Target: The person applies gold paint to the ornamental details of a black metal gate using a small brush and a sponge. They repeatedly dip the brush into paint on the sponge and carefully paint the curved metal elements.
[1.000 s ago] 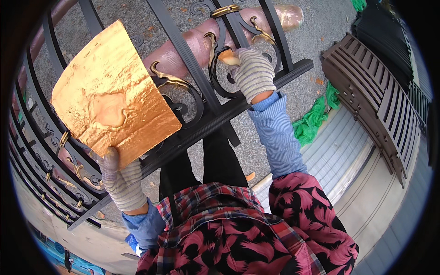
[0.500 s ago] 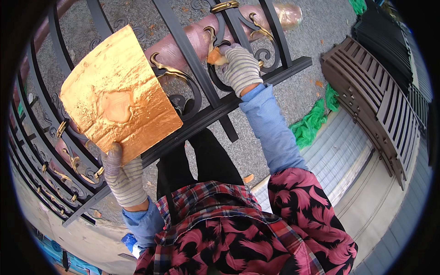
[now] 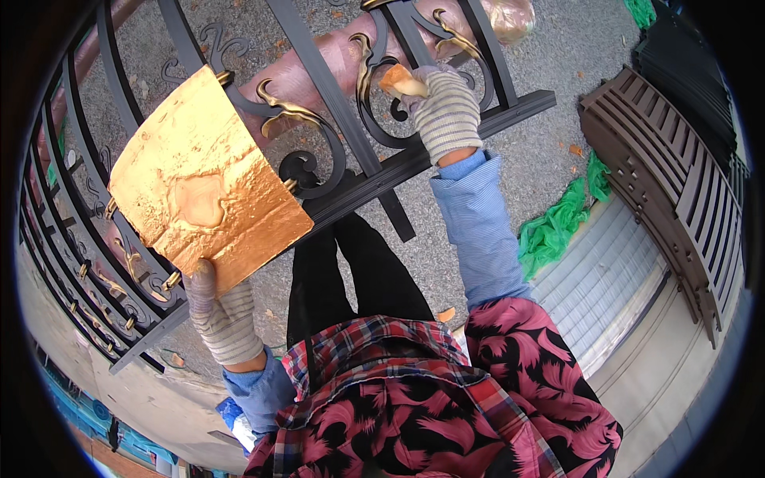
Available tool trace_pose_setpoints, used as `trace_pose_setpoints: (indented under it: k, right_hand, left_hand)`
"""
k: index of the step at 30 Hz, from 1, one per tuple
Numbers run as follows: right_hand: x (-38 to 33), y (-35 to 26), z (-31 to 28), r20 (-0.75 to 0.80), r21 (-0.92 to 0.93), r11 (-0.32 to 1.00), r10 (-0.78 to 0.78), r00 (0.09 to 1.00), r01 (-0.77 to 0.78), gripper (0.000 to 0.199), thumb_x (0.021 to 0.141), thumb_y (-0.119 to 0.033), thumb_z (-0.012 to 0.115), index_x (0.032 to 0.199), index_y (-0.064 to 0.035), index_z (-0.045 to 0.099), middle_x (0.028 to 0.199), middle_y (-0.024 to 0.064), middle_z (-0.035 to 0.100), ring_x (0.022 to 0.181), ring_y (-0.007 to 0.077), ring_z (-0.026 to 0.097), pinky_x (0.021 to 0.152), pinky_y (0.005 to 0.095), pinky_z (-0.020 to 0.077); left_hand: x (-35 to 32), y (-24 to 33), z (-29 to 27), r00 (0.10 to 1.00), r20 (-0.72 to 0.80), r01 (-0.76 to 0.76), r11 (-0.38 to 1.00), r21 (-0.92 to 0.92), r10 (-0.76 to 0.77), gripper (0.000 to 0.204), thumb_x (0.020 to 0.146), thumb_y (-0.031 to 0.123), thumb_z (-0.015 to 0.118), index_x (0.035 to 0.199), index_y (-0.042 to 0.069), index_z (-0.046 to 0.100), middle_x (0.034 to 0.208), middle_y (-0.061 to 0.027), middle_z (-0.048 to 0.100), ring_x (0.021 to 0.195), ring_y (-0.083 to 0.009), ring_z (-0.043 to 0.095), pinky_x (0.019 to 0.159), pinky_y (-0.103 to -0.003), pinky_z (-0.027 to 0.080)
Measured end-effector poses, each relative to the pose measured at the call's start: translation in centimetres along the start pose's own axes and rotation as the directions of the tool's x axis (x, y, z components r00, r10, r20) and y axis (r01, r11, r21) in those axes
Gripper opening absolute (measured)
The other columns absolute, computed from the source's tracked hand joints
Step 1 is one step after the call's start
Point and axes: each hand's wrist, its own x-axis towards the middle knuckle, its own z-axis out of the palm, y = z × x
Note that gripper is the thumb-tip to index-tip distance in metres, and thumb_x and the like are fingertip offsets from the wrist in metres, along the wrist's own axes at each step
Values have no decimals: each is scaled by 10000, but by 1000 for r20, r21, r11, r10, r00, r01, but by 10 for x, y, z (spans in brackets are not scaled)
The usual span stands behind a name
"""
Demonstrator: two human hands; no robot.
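My left hand (image 3: 227, 319), in a striped knit glove, grips the lower edge of a flat board (image 3: 251, 211) coated with gold paint, thumb on top. My gloved right hand (image 3: 448, 115) pinches a small sponge-like piece (image 3: 402, 81), orange-gold at its tip and pale lower down. That piece is over the opening of a scroll in a black metal fence panel (image 3: 368, 185). Gold-coloured leaf tips (image 3: 288, 114) show on the scrolls beside both hands. The board covers part of the fence bars on the left.
Behind the panel lies a long plastic-wrapped pink roll (image 3: 311, 76). To the right are green netting (image 3: 550, 227), a pale quilted pad (image 3: 602, 275) and stacked brown slatted panels (image 3: 661, 175). Dry leaves dot the grey ground.
My right hand has moved right, taking the sponge-like piece away from the gold leaf tip beside it. My left hand keeps hold of the board, and the view has shifted slightly.
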Motion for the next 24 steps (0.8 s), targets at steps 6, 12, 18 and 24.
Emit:
trace_pose_setpoints:
  k: [6, 12, 18, 24]
  right_hand:
    - [35, -12, 40, 141, -34, 996, 89, 986, -85, 325, 682, -269, 657, 921, -53, 618, 852, 145, 601, 797, 293, 577, 726, 366, 462]
    - [23, 9, 11, -27, 139, 990, 12, 1000, -8, 321, 649, -184, 697, 919, -32, 611, 852, 153, 596, 802, 300, 574, 732, 362, 462]
    - [46, 13, 44, -39, -43, 999, -24, 999, 22, 313, 681, -237, 672, 910, -32, 610, 829, 157, 601, 778, 299, 579, 707, 366, 470]
    - [43, 4, 7, 72, -54, 996, 76, 994, -72, 303, 702, -249, 655, 932, -55, 614, 857, 132, 616, 795, 282, 591, 711, 358, 477]
  left_hand:
    - [8, -6, 7, 999, -37, 3, 1000, -20, -4, 587, 708, 157, 681, 1216, 35, 412, 1199, -85, 467, 1128, -235, 422, 1003, -395, 291]
    - [6, -9, 3, 996, -82, -27, 999, -34, 24, 602, 704, 173, 686, 1221, 40, 409, 1201, -86, 465, 1123, -234, 424, 1001, -395, 292]
    - [1, -13, 10, 999, -30, -25, 998, -53, 23, 591, 717, 156, 671, 1230, 47, 399, 1210, -90, 458, 1124, -238, 429, 997, -400, 302]
    - [1, -13, 3, 1000, -27, -15, 997, -78, 13, 600, 722, 156, 668, 1240, 49, 386, 1213, -95, 455, 1128, -241, 427, 989, -408, 315]
